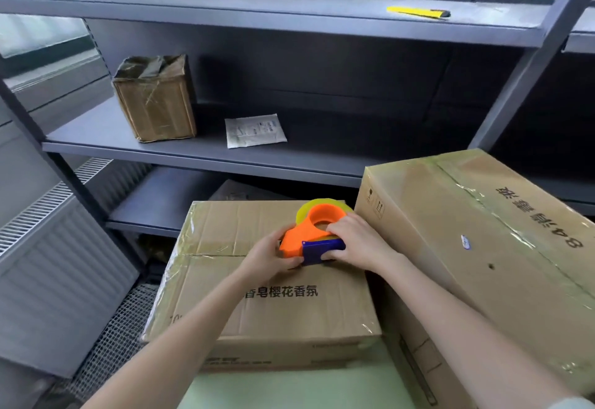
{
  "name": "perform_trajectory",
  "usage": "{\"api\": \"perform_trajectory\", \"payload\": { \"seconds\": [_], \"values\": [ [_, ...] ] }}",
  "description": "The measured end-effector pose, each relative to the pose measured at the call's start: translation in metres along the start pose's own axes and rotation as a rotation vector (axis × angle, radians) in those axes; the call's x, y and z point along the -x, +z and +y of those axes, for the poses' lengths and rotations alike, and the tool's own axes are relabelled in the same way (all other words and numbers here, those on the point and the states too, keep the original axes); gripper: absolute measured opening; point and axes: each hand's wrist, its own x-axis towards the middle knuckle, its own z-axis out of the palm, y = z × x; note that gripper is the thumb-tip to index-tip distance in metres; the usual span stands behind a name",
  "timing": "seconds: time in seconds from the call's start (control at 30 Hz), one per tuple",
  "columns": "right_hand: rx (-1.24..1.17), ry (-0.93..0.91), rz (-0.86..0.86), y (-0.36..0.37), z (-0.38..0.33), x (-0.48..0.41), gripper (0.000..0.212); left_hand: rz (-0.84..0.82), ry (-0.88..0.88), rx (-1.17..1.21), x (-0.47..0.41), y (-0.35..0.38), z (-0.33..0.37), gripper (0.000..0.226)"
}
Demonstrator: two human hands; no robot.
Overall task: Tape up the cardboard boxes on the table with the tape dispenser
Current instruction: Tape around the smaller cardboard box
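Currently: large taped box [483,231] sits tilted at right, just beside the flat printed box [273,305]. The orange-and-blue tape dispenser [302,238] is on the flat box's top, clamped between both hands: left hand [267,252] curls round the orange end, right hand [354,241] grips the blue end.

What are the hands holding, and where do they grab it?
Both hold the tape dispenser: left hand on its orange end, right hand on the blue part.
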Motion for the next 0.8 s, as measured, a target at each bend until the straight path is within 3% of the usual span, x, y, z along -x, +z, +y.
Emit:
{"api": "perform_trajectory", "payload": {
  "seconds": [0.23, 0.4, 0.6, 0.8],
  "values": [
    [0.031, -0.007, 0.014, -0.007, 0.005, 0.017, 0.036, -0.012, 0.027, -0.011, 0.001, 0.011, 0.015, 0.067],
    [-0.077, -0.015, -0.016, -0.009, -0.008, 0.011, 0.028, 0.084, -0.014, 0.244, 0.018, -0.012, 0.014, 0.044],
    [-0.204, -0.024, -0.154, -0.028, -0.043, -0.013, 0.031, 0.135, -0.034, 0.345, 0.054, -0.063, 0.003, 0.015],
    [-0.282, -0.030, -0.260, -0.042, -0.083, -0.045, 0.026, 0.098, -0.249, 0.734, 0.071, -0.107, -0.005, 0.029]
  ]
}}
